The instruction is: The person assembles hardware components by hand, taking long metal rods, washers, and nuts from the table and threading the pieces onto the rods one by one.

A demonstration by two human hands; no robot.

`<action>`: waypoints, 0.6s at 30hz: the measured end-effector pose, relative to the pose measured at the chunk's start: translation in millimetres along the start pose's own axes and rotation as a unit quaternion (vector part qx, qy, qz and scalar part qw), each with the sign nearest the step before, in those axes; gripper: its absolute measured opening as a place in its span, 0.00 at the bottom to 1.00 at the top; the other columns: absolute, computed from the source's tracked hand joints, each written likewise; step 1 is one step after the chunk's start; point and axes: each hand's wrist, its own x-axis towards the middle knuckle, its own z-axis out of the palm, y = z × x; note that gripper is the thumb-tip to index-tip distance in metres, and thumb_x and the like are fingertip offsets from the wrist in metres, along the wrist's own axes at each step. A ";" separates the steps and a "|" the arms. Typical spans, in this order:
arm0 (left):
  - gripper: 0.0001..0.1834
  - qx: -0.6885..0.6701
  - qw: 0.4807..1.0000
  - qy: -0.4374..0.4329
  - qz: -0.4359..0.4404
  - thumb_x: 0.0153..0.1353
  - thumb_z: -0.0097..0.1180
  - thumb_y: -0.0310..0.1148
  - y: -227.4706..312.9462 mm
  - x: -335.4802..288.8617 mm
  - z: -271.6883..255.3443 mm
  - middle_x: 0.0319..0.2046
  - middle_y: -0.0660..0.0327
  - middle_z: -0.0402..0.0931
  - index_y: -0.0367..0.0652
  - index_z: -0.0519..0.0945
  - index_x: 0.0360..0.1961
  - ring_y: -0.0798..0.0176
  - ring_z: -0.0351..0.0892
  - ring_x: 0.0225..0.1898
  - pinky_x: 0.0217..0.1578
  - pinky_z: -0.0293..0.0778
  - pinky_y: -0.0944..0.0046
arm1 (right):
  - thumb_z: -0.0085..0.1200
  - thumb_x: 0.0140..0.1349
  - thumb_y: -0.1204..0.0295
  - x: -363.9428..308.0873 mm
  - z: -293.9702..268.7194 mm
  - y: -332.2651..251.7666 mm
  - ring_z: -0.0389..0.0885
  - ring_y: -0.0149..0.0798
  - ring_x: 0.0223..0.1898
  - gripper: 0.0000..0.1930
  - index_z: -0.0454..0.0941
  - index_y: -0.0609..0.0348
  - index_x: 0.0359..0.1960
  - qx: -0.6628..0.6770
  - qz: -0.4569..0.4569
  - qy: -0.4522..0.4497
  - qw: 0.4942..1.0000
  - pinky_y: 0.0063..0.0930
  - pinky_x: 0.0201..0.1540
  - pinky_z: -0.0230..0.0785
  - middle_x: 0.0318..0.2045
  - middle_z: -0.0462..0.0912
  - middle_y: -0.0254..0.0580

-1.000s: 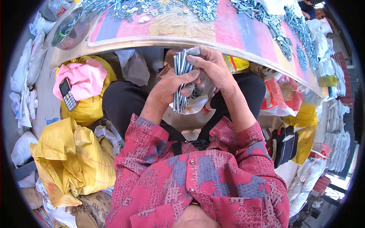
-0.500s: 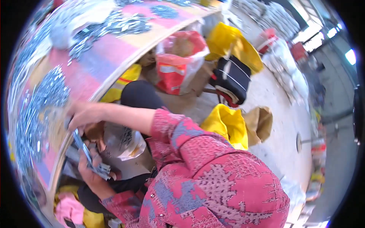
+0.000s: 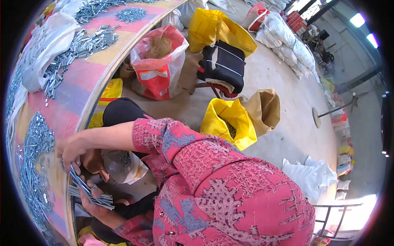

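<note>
My left hand [image 3: 95,205] is closed round a bundle of long silvery metal bolts [image 3: 100,199], fanned out beyond the table edge. Over their upper ends bends my right hand [image 3: 73,151], its fingers pinched at the tip of one bolt; any small part between them is hidden. Beside the right hand, on the table [image 3: 92,78] with its pink, blue and tan checked cover, lies a heap of small shiny metal pieces [image 3: 40,133]. More long bolts [image 3: 30,180] are spread along the near part of that heap.
Below the table edge stands a clear plastic bag [image 3: 123,166] with metal parts. Across the floor are a red-and-white sack [image 3: 158,78], a black padded stool [image 3: 223,67], an open yellow bag [image 3: 227,123] and a brown bag [image 3: 264,110]. White sacks [image 3: 283,39] are stacked farther off.
The view has shifted, so surroundings sit further left. My right hand has come down to the bolt ends from beside the heap; the left still holds the bundle, now more fanned out.
</note>
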 end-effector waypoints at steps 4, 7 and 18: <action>0.18 -0.082 0.985 -0.152 -0.005 0.72 0.42 0.34 10.7 6.8 -19.7 0.42 0.55 0.68 0.33 0.67 0.57 0.68 0.70 0.32 0.27 0.71 0.75 | 0.59 0.51 0.79 5.5 -22.1 -16.3 0.85 0.37 0.24 0.04 0.77 0.66 0.25 0.038 -0.066 0.075 0.994 0.23 0.21 0.70 0.20 0.82 0.45; 0.19 -0.127 0.968 -0.213 0.034 0.72 0.41 0.32 30.6 7.0 -49.4 0.47 0.51 0.69 0.29 0.66 0.58 0.65 0.72 0.41 0.36 0.76 0.70 | 0.58 0.52 0.80 -9.3 -4.1 -36.9 0.84 0.37 0.22 0.04 0.75 0.67 0.27 0.103 -0.174 0.164 0.966 0.26 0.22 0.72 0.20 0.80 0.42; 0.18 -0.230 0.944 -0.039 0.232 0.68 0.45 0.31 12.4 12.3 -20.5 0.52 0.46 0.74 0.32 0.71 0.55 0.54 0.75 0.52 0.54 0.72 0.53 | 0.55 0.44 0.82 -17.5 94.5 41.4 0.78 0.52 0.35 0.13 0.76 0.59 0.34 -0.309 -0.440 0.223 0.813 0.41 0.38 0.72 0.33 0.80 0.46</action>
